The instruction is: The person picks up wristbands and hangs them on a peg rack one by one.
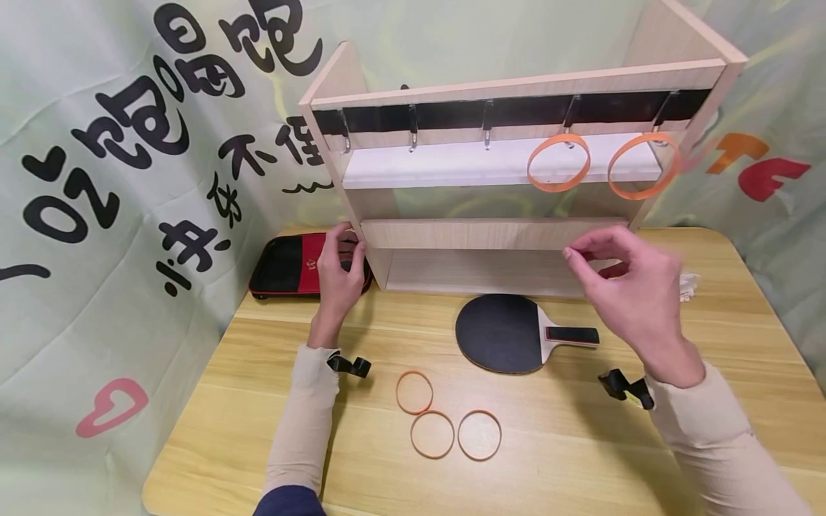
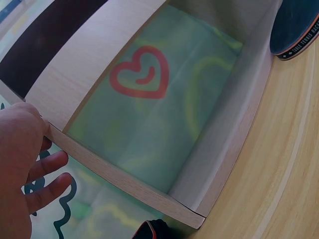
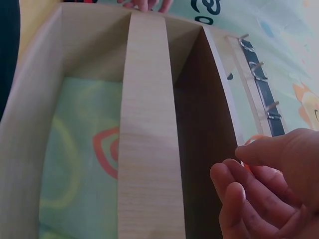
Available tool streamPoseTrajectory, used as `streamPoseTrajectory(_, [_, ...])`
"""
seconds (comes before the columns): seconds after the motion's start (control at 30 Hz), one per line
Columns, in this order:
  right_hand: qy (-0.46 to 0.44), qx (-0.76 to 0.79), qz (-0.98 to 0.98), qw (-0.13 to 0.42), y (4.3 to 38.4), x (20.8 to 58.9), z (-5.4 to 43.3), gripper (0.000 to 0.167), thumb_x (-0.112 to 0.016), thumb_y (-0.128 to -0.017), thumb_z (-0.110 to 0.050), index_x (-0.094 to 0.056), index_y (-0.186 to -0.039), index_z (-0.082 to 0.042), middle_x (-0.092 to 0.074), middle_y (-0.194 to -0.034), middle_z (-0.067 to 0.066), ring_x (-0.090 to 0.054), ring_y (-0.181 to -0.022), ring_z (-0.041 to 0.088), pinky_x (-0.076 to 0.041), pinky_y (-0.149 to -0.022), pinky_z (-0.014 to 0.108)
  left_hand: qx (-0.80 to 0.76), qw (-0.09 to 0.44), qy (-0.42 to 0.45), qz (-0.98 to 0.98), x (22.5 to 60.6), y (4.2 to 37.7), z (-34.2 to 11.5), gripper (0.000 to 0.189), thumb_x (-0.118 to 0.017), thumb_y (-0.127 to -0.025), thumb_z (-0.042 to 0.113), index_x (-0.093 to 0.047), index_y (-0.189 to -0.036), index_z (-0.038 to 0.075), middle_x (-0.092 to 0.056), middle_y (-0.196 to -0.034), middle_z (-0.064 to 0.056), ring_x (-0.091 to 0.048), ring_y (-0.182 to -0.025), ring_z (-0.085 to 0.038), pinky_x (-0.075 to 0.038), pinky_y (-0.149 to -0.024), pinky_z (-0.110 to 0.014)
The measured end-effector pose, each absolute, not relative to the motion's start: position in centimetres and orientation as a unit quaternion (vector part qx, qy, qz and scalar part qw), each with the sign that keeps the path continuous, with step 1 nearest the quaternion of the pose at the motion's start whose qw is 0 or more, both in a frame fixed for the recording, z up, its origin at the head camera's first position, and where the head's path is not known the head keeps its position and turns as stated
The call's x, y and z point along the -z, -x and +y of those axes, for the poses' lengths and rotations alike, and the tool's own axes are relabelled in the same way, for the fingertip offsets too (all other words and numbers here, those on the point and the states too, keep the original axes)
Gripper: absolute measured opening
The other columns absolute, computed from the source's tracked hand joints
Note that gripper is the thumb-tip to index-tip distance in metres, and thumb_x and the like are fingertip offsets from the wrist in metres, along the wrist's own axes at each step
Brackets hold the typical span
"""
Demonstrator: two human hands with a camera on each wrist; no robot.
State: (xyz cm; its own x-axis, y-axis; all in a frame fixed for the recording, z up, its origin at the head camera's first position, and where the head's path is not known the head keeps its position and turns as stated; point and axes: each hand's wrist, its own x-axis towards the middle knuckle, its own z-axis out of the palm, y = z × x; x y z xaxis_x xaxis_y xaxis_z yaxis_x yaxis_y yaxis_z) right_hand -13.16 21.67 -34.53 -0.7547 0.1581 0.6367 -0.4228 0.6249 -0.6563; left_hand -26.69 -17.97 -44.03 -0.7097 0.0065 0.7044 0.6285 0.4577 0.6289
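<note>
Nearest you, three orange rings lie flat on the wooden tabletop; two touch, the third sits just beside them. They look light and thin, probably springy and a little slippery, so pinch one by its rim between thumb and fingertip. Beyond them lies the table tennis paddle, seemingly rigid, best taken by its handle. Your right hand is near the right end of the wooden rack, thumb and forefinger curved close together with nothing visible between them. Your left hand, fingers loosely bent, rests against the rack's stiff-looking side panel. Higher up, two hanging rings dangle from the rightmost metal hooks.
</note>
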Motion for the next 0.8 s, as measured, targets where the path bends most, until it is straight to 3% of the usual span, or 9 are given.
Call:
streamPoseTrajectory(0.13, [-0.087,-0.419,-0.840,0.333,12.8,35.2,21.2,0.010,-0.087,-0.088,0.000,-0.080,-0.096,-0.001,-0.062,-0.090,-0.048,-0.062,-0.081,-0.027,-0.048,-0.067,0.000,0.474,0.322,0.203,-0.794,44.0,26.7,-18.1,0.036,-0.068,-0.108,0.008,-0.059,-0.140,-0.003,-0.071,-0.117,-0.025,-0.074,-0.097,-0.037,-0.058,-0.087,-0.020])
streamPoseTrajectory(0.3, [-0.100,-0.403,-0.850,0.324,12.5,36.0,20.7,0.011,-0.085,-0.087,0.002,-0.078,-0.094,-0.003,-0.081,-0.085,-0.007,-0.059,-0.081,-0.030,-0.047,-0.066,0.000,0.470,0.324,0.207,-0.795,44.0,26.7,-18.1,0.036,-0.068,-0.108,0.009,-0.058,-0.141,-0.004,-0.070,-0.116,-0.026,-0.074,-0.097,-0.037,-0.063,-0.085,-0.043])
streamPoseTrajectory(0.37, [-0.105,-0.394,-0.855,0.320,12.4,36.4,20.5,0.011,-0.085,-0.087,0.003,-0.078,-0.094,-0.004,-0.081,-0.084,0.011,-0.057,-0.081,-0.031,-0.046,-0.066,0.000,0.472,0.326,0.207,-0.793,44.0,26.7,-18.1,0.036,-0.069,-0.107,0.008,-0.059,-0.140,-0.003,-0.071,-0.116,-0.025,-0.074,-0.097,-0.036,-0.063,-0.084,-0.044])
streamPoseTrajectory(0.57, [-0.117,-0.387,-0.864,0.300,12.1,37.7,19.9,0.016,-0.086,-0.086,0.002,-0.080,-0.094,-0.010,-0.083,-0.084,0.005,-0.055,-0.080,-0.032,-0.046,-0.065,0.001,0.479,0.324,0.205,-0.790,44.1,26.7,-18.1,0.036,-0.069,-0.107,0.008,-0.060,-0.141,-0.001,-0.071,-0.116,-0.024,-0.074,-0.097,-0.036,-0.060,-0.085,-0.032])
streamPoseTrajectory(0.8, [-0.133,-0.377,-0.876,0.270,11.7,39.0,19.4,0.022,-0.089,-0.082,0.003,-0.079,-0.092,-0.013,-0.082,-0.081,0.001,-0.059,-0.073,-0.022,-0.049,-0.062,0.005,0.483,0.324,0.205,-0.787,44.1,26.7,-18.1,0.035,-0.069,-0.107,0.007,-0.060,-0.140,-0.002,-0.072,-0.115,-0.024,-0.075,-0.097,-0.035,-0.062,-0.084,-0.045])
